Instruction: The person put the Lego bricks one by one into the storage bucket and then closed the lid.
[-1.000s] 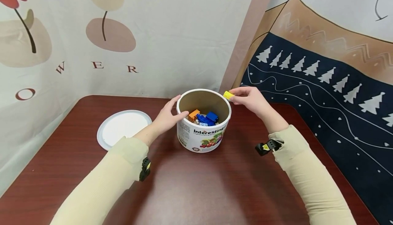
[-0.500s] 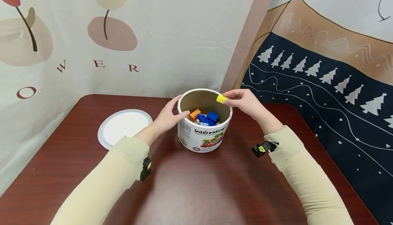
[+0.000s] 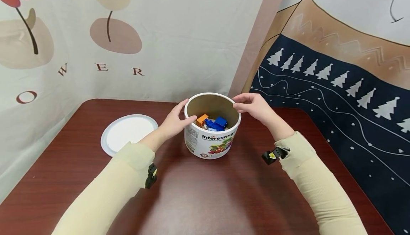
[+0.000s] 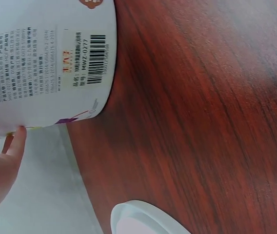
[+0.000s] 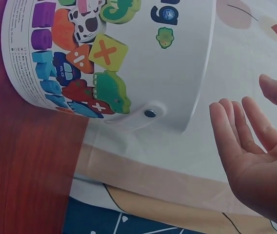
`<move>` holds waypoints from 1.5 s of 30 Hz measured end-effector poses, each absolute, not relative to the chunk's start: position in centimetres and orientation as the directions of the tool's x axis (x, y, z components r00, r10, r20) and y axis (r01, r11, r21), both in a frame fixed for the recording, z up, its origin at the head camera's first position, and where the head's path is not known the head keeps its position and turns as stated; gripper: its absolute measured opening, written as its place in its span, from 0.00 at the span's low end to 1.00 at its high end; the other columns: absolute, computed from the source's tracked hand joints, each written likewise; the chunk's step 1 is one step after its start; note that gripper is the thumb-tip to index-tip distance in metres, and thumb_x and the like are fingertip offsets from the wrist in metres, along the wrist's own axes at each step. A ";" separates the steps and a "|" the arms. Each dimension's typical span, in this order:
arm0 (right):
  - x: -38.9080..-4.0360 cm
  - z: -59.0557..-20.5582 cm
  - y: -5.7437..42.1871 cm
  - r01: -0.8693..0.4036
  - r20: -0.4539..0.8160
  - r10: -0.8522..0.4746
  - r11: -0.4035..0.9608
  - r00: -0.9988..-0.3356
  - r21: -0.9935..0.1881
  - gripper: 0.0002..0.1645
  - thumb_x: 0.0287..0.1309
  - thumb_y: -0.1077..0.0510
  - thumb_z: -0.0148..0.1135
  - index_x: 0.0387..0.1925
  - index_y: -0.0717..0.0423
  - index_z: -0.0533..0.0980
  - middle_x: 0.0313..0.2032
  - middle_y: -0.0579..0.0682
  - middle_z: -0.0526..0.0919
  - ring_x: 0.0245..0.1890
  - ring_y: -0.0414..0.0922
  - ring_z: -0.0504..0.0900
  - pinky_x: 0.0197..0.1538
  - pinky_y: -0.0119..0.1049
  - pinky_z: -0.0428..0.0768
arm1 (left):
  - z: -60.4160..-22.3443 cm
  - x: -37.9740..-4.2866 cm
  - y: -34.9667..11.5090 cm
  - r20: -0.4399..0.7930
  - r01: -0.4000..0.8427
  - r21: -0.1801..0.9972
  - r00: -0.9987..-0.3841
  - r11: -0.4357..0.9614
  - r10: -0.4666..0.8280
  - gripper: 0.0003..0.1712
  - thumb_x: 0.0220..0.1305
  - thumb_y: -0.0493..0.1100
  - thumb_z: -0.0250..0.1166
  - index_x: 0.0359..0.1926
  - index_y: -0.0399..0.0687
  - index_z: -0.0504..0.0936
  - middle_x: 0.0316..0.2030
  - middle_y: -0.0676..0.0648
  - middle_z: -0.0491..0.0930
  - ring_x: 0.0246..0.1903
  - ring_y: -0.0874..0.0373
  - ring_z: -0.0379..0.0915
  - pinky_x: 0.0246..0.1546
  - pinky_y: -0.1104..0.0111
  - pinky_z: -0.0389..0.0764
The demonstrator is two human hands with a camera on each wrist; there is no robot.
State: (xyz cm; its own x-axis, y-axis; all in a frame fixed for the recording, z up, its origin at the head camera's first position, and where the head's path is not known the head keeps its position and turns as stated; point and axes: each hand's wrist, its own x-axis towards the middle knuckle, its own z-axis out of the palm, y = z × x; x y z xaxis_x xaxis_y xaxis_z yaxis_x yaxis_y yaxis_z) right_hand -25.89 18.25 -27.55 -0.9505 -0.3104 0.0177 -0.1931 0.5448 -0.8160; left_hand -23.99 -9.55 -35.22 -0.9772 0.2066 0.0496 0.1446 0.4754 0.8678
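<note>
A white printed bucket [image 3: 209,145] stands upright on the table, with an orange block [image 3: 202,120] and blue blocks [image 3: 221,122] showing inside. My left hand [image 3: 173,124] holds its left side, the thumb over the rim and the fingers against the outer wall. In the left wrist view, fingertips [image 4: 17,139] touch that wall. Above the right rim is my right hand [image 3: 254,107], holding nothing. Its fingers are loosely bent and apart from the thumb in the right wrist view, a little away from the bucket's rim. No yellow block shows; the bucket's near wall hides part of the inside.
A round white lid [image 3: 125,130] lies on the brown table [image 3: 192,199], left of the bucket. Behind the table hangs a pale printed cloth [image 3: 185,42], with a dark tree-patterned cloth [image 3: 320,99] on the right.
My right hand carried a yellow block leftward over the bucket's rim and let it go; the block is out of sight now. My left hand has stayed on the bucket.
</note>
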 end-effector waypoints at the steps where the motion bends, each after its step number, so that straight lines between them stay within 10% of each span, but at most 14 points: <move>1: -25.9 -27.6 18.2 -0.196 0.021 -0.311 0.541 -0.950 -0.818 0.22 0.61 0.57 0.58 0.54 0.65 0.73 0.47 0.66 0.79 0.45 0.54 0.81 0.53 0.45 0.79 | -35.1 -23.9 -9.6 0.050 0.148 0.865 -0.976 0.479 0.212 0.45 0.62 0.53 0.60 0.73 0.51 0.47 0.71 0.42 0.50 0.69 0.45 0.49 0.65 0.46 0.60; 17: -25.6 -26.5 12.5 -0.169 0.007 -0.332 0.460 -0.943 -0.872 0.30 0.64 0.52 0.55 0.64 0.57 0.62 0.61 0.60 0.69 0.57 0.57 0.73 0.63 0.49 0.70 | -33.8 -24.1 -14.4 0.077 0.147 0.835 -0.985 0.531 0.153 0.37 0.72 0.54 0.43 0.72 0.39 0.46 0.69 0.32 0.54 0.68 0.39 0.53 0.67 0.49 0.57; 45: -24.7 -30.3 -5.3 -0.112 -0.052 -0.369 0.407 -0.928 -0.906 0.33 0.63 0.45 0.54 0.65 0.53 0.63 0.63 0.54 0.70 0.63 0.48 0.69 0.63 0.42 0.69 | -35.1 -20.3 -28.1 -0.088 -0.105 0.752 -0.994 0.650 -0.059 0.43 0.71 0.55 0.42 0.71 0.30 0.35 0.68 0.24 0.45 0.67 0.29 0.43 0.66 0.43 0.54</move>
State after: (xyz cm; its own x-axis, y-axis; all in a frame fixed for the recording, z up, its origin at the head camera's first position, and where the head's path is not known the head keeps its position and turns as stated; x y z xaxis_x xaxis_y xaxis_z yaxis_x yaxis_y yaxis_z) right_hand -24.67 -5.35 -30.25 -0.9278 -0.3695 -0.0517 -0.1118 0.4074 -0.9064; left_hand -20.29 -28.06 -35.05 -0.9943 -0.0589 -0.0884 -0.1054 0.6501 0.7525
